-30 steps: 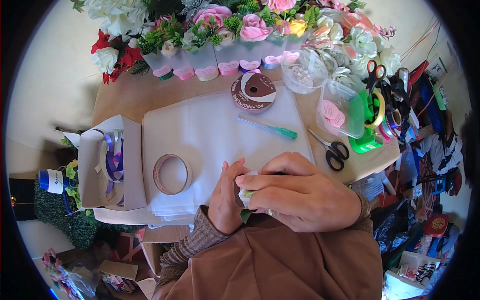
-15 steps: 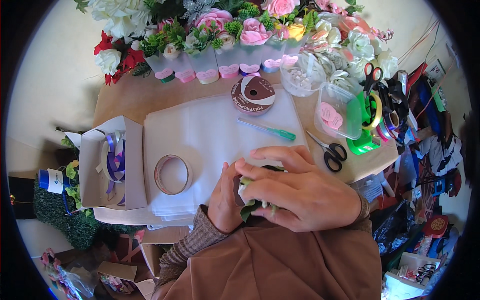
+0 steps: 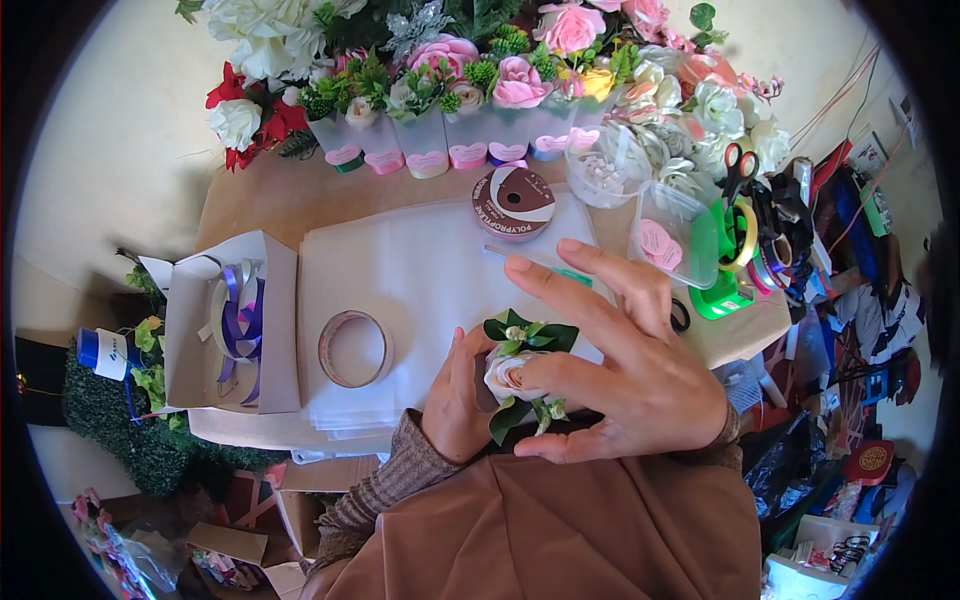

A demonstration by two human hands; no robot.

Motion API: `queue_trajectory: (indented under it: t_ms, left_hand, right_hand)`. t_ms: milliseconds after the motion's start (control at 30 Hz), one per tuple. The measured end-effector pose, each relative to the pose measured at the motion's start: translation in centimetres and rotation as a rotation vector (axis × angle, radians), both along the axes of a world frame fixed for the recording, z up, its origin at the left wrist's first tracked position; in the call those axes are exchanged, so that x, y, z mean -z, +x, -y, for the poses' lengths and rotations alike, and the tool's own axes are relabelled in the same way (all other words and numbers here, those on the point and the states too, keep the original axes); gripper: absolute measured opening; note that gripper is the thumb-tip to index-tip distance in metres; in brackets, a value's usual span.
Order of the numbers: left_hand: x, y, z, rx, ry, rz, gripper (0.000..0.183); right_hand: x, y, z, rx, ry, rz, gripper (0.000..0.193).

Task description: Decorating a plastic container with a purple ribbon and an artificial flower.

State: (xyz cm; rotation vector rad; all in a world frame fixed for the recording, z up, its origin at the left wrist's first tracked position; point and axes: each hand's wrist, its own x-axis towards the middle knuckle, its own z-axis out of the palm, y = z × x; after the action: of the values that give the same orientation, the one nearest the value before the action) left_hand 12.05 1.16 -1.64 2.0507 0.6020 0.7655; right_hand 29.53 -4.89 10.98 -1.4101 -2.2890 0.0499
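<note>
A small artificial flower bunch (image 3: 508, 378), with a pale cream-pink rose, dark green leaves and tiny buds, stands in front of my body. My left hand (image 3: 452, 402) is closed around its lower part, which the flower and my fingers mostly hide. Just to the right hovers my right hand (image 3: 640, 365), its fingers spread and nothing gripped. The right thumb and a bent finger are near the rose and lower leaves; whether they touch it I cannot tell. Beneath both hands lie translucent white sheets (image 3: 400, 250) in a stack.
On the sheets are a tape roll (image 3: 355, 349), a brown ribbon spool (image 3: 513, 203) and a slim green-ended tool (image 3: 575, 277). A box of ribbons (image 3: 278, 345) stands left. Clear tubs (image 3: 673, 240), a green tape dispenser (image 3: 722, 298) and partly hidden scissors (image 3: 680, 316) are right. Potted flowers (image 3: 467, 135) line the back.
My right hand has lifted off the flower bunch and spread its fingers, uncovering the rose and leaves. It now covers most of the scissors. My left hand keeps its hold.
</note>
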Motion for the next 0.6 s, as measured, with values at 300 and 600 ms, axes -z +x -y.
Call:
queue_trajectory:
  t_ms: [300, 600]
  left_hand:
    - [0.6, 0.2, -0.1, 0.004, -0.055, 0.074, 0.061]
    - [1.6, 0.1, -0.1, -0.02, 0.064, 0.017, 0.078]
  right_hand:
    - [0.2, -0.2, 0.2, 0.071, 0.053, 0.085, 0.034]
    - [0.3, -0.4, 0.4, 0.113, 0.108, 0.123, 0.031]
